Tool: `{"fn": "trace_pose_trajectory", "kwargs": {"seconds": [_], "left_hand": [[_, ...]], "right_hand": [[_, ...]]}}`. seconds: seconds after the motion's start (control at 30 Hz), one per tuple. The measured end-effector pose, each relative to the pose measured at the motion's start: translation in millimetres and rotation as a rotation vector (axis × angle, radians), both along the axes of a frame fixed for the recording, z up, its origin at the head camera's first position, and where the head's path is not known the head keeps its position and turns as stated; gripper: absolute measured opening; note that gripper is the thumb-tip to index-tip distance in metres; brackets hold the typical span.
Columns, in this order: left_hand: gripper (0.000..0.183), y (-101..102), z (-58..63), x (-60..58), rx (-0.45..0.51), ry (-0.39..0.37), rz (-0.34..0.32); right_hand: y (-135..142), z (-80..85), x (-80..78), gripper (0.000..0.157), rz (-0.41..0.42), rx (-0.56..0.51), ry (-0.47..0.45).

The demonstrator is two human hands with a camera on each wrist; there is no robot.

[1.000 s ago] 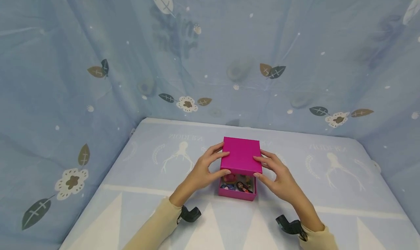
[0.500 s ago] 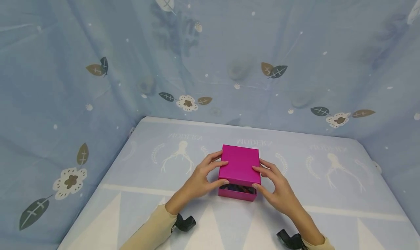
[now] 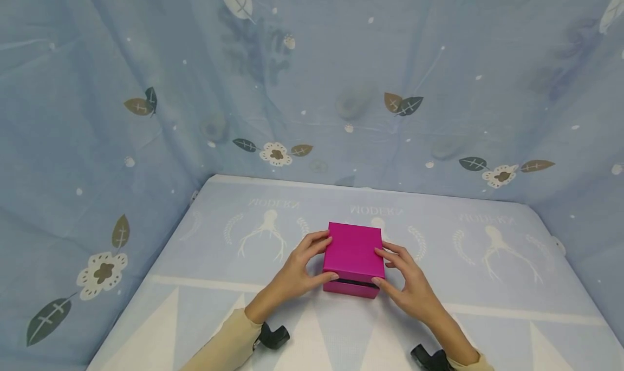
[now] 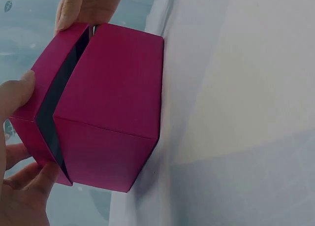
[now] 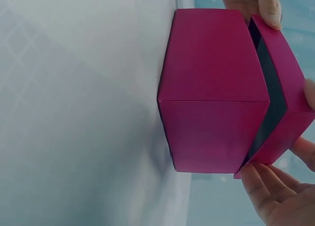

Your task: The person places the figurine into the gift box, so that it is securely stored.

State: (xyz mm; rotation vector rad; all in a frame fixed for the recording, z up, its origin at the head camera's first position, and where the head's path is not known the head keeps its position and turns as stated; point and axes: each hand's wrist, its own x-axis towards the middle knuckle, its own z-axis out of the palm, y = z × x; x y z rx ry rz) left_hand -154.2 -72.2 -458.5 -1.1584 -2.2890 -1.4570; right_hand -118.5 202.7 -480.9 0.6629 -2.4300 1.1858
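A bright pink square lid sits tilted over its matching box base near the middle of the table. My left hand grips the lid's left side, thumb at the front corner and fingers along the edge. On the opposite side my right hand holds the lid the same way. Both wrist views show a dark wedge-shaped gap between the lid and the base, wider at the front and narrowing toward the back. What lies inside the box is hidden.
The table has a pale blue cloth with white triangles and antler prints. Blue patterned fabric rises behind it and at both sides. A black wrist mount is on the left forearm, another on the right.
Both hands have lowered the lid and brought it toward the person. The small colourful contents seen a second ago are now covered, and the front gap has shrunk to a thin strip.
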Motion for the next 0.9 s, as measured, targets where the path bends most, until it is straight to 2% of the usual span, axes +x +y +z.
{"fn": "trace_pose_trajectory", "kwargs": {"seconds": [0.07,0.13,0.33,0.43,0.57,0.67,0.9], "left_hand": [[0.068,0,6.8,3.3,0.002,-0.007,-0.003],[0.065,-1,7.6,3.8,-0.001,-0.01,-0.001],[0.072,-1,-17.9,-6.7,0.02,-0.083,-0.001],[0.078,-3,-24.8,-10.3,0.025,-0.146,-0.017],[0.08,-6,-26.4,-11.9,0.019,-0.19,-0.036],[0.079,-7,-26.4,-13.0,-0.002,-0.186,-0.046],[0.079,-6,-23.8,-13.9,-0.035,-0.177,-0.054]], "right_hand": [[0,1.0,0.5,0.064,-0.002,0.004,-0.007],[0,2.2,0.7,0.063,0.001,-0.001,-0.013],[-2,4.3,0.1,0.07,0.056,-0.072,-0.033],[-5,9.6,2.4,0.073,0.078,-0.103,-0.052],[-12,22.7,8.6,0.068,0.065,-0.092,-0.062],[-15,29.7,12.5,0.066,0.054,-0.07,-0.082],[-14,31.4,15.0,0.068,0.064,-0.037,-0.105]]}}
